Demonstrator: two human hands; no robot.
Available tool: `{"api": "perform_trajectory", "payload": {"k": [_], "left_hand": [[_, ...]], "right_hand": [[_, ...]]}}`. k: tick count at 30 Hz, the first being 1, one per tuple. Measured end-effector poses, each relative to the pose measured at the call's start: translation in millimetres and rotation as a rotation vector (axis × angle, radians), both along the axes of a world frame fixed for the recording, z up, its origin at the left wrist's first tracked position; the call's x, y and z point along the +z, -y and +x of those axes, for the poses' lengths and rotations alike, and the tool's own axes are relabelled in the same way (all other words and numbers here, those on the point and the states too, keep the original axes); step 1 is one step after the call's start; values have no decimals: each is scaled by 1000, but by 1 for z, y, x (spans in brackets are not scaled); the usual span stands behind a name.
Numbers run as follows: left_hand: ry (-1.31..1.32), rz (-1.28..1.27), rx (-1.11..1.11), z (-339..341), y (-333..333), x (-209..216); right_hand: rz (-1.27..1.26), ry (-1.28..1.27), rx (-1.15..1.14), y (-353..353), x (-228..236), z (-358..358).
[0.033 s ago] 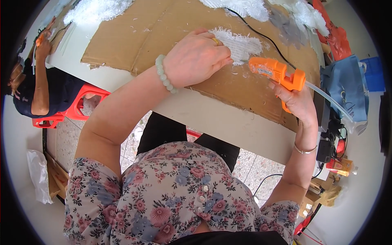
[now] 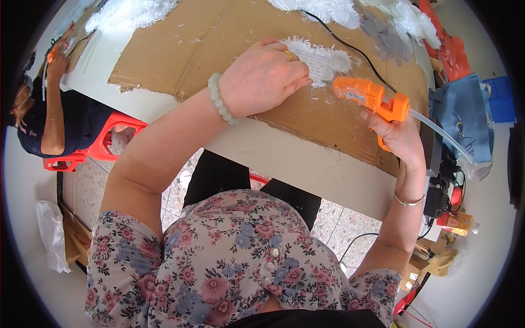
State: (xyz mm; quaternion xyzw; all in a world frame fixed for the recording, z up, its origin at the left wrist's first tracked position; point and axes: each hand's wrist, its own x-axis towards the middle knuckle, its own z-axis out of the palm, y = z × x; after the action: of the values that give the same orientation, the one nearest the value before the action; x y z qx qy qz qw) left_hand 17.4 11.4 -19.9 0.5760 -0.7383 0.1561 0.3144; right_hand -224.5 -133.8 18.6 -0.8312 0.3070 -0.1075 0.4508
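You had room to pass over the cardboard (image 2: 158, 63) left of your left hand (image 2: 265, 79) and, between your forearms (image 2: 158, 147), over the worktop (image 2: 284, 156). Rightward, the orange glue gun (image 2: 372, 94) blocked you, with the black cable (image 2: 350, 46) beyond it.

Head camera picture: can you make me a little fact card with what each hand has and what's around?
Left hand: curled beside the fluffy white piece; fingertips hidden, so its grip can't be told
Right hand: holding the orange glue gun, nozzle toward the left hand
Glue stick: whitish, sticking out of the gun's back
Underneath: brown cardboard on a white table
Cable: black, across the cardboard
Nearby: another person at the picture's left, by a red stool
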Motion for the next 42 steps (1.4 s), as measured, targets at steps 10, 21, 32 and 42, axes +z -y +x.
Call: {"api": "perform_trajectory", "payload": {"k": [10, 21, 32, 42], "left_hand": [[-117, -7, -57, 4, 4, -2], [-109, 75, -3, 7, 0, 2], [-206, 59, 9, 4, -1, 7], [-263, 157, 26, 5, -6, 10]], "right_hand": [[-13, 78, -67, -3, -1, 8], [-27, 1, 11, -5, 0, 6], [-11, 2, 15, -21, 5, 18], [89, 34, -46, -3, 16, 0]]}}
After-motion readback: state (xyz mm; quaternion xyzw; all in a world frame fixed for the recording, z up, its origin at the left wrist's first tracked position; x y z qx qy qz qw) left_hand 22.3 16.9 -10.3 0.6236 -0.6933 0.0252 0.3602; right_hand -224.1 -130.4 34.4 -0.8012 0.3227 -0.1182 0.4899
